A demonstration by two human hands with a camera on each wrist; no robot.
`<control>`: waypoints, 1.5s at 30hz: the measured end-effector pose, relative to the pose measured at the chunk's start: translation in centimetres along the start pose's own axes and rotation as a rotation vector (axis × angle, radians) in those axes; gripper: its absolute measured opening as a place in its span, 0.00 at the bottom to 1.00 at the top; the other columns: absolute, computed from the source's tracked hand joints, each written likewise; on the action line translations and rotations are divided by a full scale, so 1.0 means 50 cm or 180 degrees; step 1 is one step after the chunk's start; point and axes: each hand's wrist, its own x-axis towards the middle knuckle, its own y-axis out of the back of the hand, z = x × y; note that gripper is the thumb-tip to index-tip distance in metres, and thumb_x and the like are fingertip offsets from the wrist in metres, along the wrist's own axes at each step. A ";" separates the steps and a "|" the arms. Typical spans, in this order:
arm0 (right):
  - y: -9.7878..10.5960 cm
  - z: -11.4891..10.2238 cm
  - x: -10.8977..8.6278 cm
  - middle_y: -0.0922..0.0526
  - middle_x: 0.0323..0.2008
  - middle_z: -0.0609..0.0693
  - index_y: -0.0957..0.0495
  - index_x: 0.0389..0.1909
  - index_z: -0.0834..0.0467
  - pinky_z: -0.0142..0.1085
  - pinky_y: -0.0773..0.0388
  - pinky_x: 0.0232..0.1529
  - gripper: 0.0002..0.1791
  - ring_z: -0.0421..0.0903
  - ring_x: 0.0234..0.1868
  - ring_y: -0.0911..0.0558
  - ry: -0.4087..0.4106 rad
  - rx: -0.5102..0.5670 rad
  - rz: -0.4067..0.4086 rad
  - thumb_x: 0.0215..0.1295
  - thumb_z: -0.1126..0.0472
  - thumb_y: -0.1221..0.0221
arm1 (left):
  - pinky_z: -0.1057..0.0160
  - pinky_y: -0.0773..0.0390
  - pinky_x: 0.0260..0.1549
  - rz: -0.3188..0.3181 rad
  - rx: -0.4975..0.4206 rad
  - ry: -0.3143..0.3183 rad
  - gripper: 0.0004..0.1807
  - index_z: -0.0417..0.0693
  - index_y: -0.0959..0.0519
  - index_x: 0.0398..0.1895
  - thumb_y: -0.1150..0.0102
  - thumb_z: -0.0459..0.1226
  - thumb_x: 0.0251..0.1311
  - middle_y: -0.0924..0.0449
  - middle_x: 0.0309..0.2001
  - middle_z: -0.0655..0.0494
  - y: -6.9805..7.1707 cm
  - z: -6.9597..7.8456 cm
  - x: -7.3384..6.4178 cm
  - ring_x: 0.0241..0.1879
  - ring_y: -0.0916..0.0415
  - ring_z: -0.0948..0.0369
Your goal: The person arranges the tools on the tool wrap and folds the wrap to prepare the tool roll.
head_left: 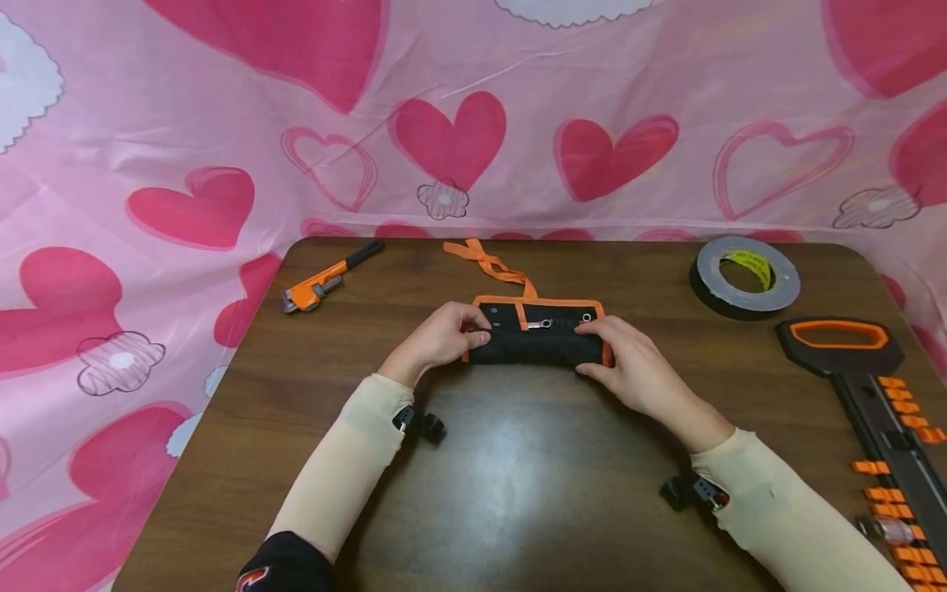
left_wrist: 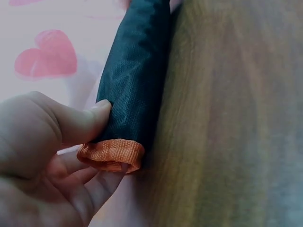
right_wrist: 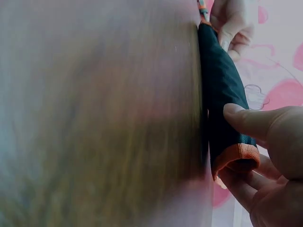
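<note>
A black fabric tool roll [head_left: 536,349] with orange trim lies partly rolled up in the middle of the table. Its far flap is still flat, with a small wrench [head_left: 540,325] showing in a pocket. From the far edge trails an orange tie strap [head_left: 499,270]. My left hand [head_left: 446,335] holds the left end of the rolled part, thumb on top and fingers at the orange-edged opening [left_wrist: 111,150]. At the other end my right hand [head_left: 638,362] grips the roll the same way, its thumb [right_wrist: 246,118] pressed on the black fabric.
An orange pipe wrench [head_left: 318,285] with a black handle lies at the back left. At the back right is a roll of grey tape [head_left: 710,284]. A black holder [head_left: 861,360] with a handle and several orange clips runs along the right edge.
</note>
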 end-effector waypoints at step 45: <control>0.026 0.031 0.037 0.23 0.60 0.65 0.26 0.74 0.68 0.60 0.21 0.65 0.28 0.60 0.60 0.20 0.0205 -0.0184 -0.0450 0.79 0.61 0.37 | 0.49 0.19 0.67 0.0185 0.1327 -0.1019 0.21 0.43 0.16 0.64 0.28 0.39 0.71 0.13 0.61 0.47 0.014 -0.014 -0.039 0.60 0.16 0.51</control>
